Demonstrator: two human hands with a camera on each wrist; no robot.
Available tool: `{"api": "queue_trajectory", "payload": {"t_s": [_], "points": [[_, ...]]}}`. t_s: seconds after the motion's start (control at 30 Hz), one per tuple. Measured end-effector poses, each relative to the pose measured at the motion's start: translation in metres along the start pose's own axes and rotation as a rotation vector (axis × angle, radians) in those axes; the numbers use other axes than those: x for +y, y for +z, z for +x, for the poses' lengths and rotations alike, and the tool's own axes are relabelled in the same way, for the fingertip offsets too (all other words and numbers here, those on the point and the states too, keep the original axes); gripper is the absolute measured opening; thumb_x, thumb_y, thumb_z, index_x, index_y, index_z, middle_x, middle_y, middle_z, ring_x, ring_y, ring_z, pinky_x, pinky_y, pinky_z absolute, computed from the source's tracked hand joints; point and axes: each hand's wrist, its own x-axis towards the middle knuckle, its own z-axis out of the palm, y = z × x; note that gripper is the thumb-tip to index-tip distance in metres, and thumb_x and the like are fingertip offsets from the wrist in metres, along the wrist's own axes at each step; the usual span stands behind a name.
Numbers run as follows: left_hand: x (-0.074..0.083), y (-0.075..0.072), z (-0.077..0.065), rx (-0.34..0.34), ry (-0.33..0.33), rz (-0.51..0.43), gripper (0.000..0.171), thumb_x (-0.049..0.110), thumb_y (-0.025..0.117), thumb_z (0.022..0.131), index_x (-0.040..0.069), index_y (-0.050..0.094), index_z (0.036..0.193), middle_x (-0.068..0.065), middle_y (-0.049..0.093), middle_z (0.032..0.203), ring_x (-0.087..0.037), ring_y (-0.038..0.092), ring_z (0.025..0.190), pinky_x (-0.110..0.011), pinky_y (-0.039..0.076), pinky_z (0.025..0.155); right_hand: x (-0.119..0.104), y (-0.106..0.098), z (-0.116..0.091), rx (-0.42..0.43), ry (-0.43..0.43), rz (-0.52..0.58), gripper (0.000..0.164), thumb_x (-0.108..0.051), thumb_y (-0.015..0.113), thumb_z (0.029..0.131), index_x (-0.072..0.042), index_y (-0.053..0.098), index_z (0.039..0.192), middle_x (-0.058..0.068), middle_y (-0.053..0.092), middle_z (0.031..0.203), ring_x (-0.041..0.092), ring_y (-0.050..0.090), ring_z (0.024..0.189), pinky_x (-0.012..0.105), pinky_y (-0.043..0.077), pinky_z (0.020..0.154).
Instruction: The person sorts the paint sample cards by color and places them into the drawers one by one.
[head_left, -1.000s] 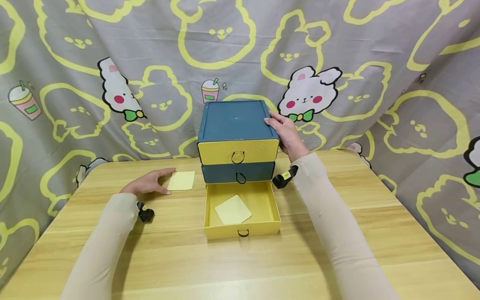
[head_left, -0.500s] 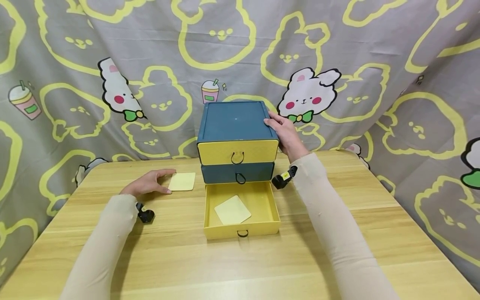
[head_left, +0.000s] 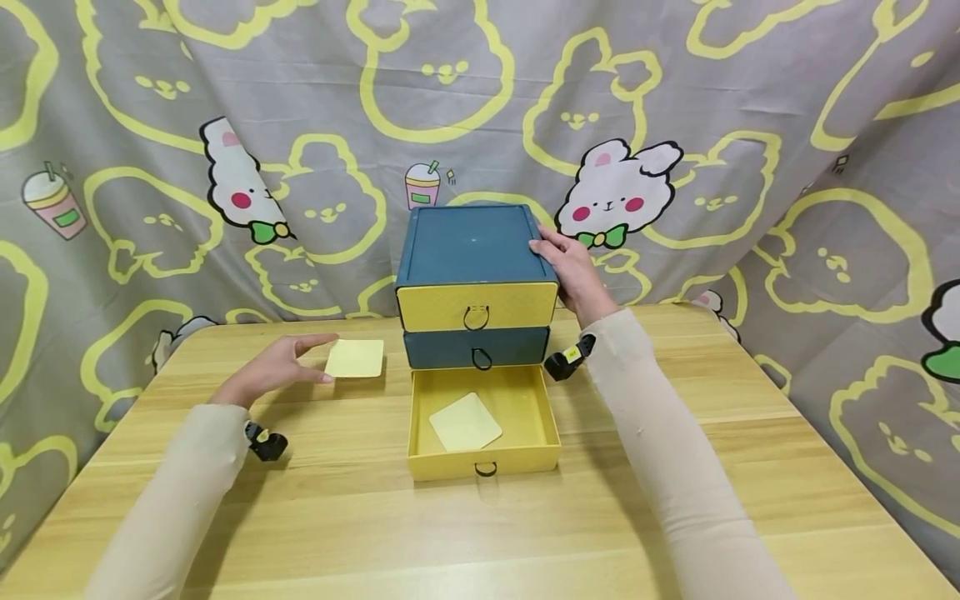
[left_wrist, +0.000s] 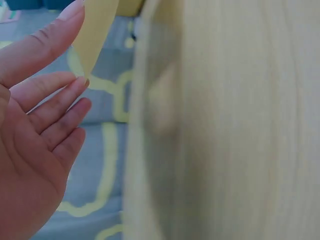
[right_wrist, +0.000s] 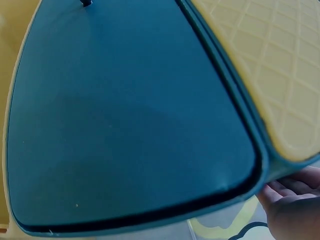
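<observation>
At the left of the head view, my left hand holds a pale yellow square card by its left side, between thumb and fingertips. The left wrist view shows this card raised, its corner at the fingertips. My right hand grips the right side of a blue and yellow drawer unit, thumb over the top edge; its other fingers are partly hidden. The bottom yellow drawer is pulled out, and a second square card lies turned inside it.
Above the pulled-out drawer, the yellow top drawer and blue middle drawer are closed, each with a dark loop pull. The unit stands on a wooden table. A patterned grey curtain hangs behind it.
My left hand has moved slightly left and lifted the card with it. The right hand and the drawer unit have stayed in place.
</observation>
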Motion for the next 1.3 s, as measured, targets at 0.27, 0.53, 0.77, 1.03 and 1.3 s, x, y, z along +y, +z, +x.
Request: {"api": "queue_trajectory", "payload": {"t_s": [0.27,0.53,0.77,1.03,1.3], "points": [[0.03,-0.011,-0.037,0.041,0.086,0.03,0.08,0.028,0.079,0.076,0.008,0.041,0.144,-0.017,0.035,0.15,-0.043,0.02,0.14,-0.064,0.021,0.107,-0.002,0.001,-0.001,0.003,0.003,0.004,0.057,-0.023,0.055,0.095,-0.023,0.033,0.148,0.002,0.031,0.154,0.021,0.044,0.132,0.036,0.041,0.104],[0.077,0.004,-0.068,0.036,0.224,0.041,0.075,0.023,0.079,0.076,0.019,0.044,0.143,-0.006,0.043,0.147,-0.008,0.029,0.137,-0.015,0.029,0.104,-0.002,-0.002,-0.002,-0.005,-0.003,0.005,0.058,-0.023,0.054,0.095,-0.022,0.032,0.149,0.002,0.029,0.155,0.021,0.043,0.133,0.035,0.041,0.104],[0.122,0.047,-0.067,0.013,0.261,-0.011,0.079,0.025,0.082,0.071,0.012,0.047,0.141,-0.014,0.044,0.145,-0.037,0.033,0.137,-0.06,0.026,0.107,-0.001,0.0,-0.001,-0.003,0.001,0.009,0.058,-0.024,0.055,0.095,-0.023,0.032,0.149,0.003,0.03,0.155,0.022,0.045,0.132,0.036,0.042,0.103],[0.146,0.095,-0.052,0.055,0.238,-0.01,0.081,0.025,0.083,0.069,0.007,0.048,0.139,-0.014,0.046,0.143,-0.037,0.039,0.133,-0.056,0.034,0.105,-0.001,0.002,-0.001,-0.027,-0.024,0.019,0.058,-0.021,0.054,0.095,-0.019,0.031,0.149,0.003,0.029,0.155,0.022,0.043,0.133,0.037,0.042,0.103],[0.15,0.126,-0.033,0.129,0.217,-0.035,0.083,0.025,0.085,0.067,0.004,0.048,0.139,-0.015,0.048,0.141,-0.035,0.04,0.133,-0.053,0.036,0.105,-0.001,0.0,-0.002,-0.021,-0.022,0.009,0.058,-0.023,0.054,0.095,-0.02,0.032,0.148,0.001,0.03,0.155,0.021,0.041,0.134,0.037,0.04,0.105]]}}
